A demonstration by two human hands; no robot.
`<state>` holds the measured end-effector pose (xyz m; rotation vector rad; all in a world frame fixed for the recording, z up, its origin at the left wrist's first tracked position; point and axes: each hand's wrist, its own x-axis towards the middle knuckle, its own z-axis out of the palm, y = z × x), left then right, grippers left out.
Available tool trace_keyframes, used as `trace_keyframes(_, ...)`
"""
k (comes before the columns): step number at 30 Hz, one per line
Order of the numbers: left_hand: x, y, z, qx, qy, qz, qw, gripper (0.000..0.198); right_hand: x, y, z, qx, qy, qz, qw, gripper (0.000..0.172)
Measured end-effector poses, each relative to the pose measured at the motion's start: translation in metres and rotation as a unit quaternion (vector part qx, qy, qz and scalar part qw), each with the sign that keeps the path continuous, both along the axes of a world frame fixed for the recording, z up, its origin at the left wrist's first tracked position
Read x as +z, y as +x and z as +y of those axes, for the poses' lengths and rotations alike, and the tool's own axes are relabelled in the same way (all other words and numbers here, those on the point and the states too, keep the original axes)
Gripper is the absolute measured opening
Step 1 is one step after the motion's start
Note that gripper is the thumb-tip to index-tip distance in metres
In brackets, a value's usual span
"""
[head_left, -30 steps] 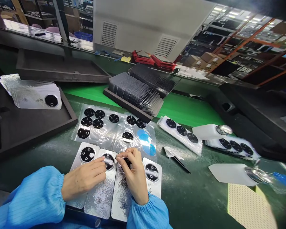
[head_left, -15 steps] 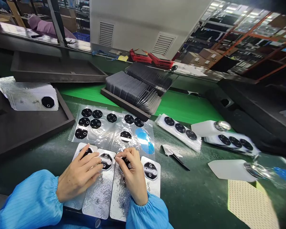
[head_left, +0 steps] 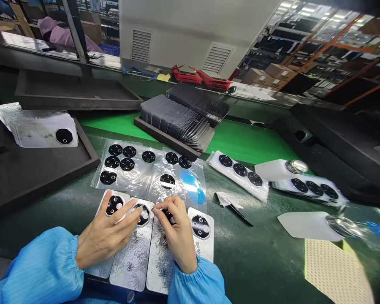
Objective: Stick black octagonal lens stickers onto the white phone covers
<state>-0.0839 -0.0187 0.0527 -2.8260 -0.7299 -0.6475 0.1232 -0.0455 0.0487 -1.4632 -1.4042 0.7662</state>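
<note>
Several silvery panels, each with a black octagonal piece near its top, lie side by side at the table's front. My left hand (head_left: 109, 232) is open, fingers spread over the leftmost panel (head_left: 98, 270) and the second panel (head_left: 129, 253). A fingertip reaches the edge of the second panel's black octagon (head_left: 143, 216). Over the top of the third panel (head_left: 158, 261), my right hand (head_left: 175, 228) is pinched closed; anything between thumb and fingers is too small to make out. To its right lies the fourth panel (head_left: 205, 245).
Clear film sheets (head_left: 139, 173) with black octagons lie behind the panels. A rack of dark plates (head_left: 177, 120) stands farther back. At right are a black tool (head_left: 240, 215), white pump bottles (head_left: 304, 223) and dotted yellow sheet (head_left: 335, 270). Dark trays (head_left: 44, 169) occupy the left.
The fingers of my left hand have spread wider and lifted, showing more of the leftmost panel's black octagon. My right hand keeps its pinch in the same place.
</note>
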Motion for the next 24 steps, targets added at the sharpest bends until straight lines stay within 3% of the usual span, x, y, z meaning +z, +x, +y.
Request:
trace_keyframes(13,-0.0007,-0.0045,-0.0083,0.006,0.137,0.128,0.982,0.036,-0.0004,-0.0008,0.0002,0.005,0.0,-0.003,1.0,0.015)
trace_keyframes(16,-0.0002,-0.0033,-0.0088,0.002,0.12,0.113,0.986,0.036,-0.0009,-0.0013,0.0002,0.009,0.0,-0.005,1.0,0.014)
trace_keyframes(24,0.001,0.0032,-0.003,0.008,-0.002,-0.038,0.999,0.017,-0.0025,-0.001,0.0,0.019,-0.008,-0.001,1.0,0.015)
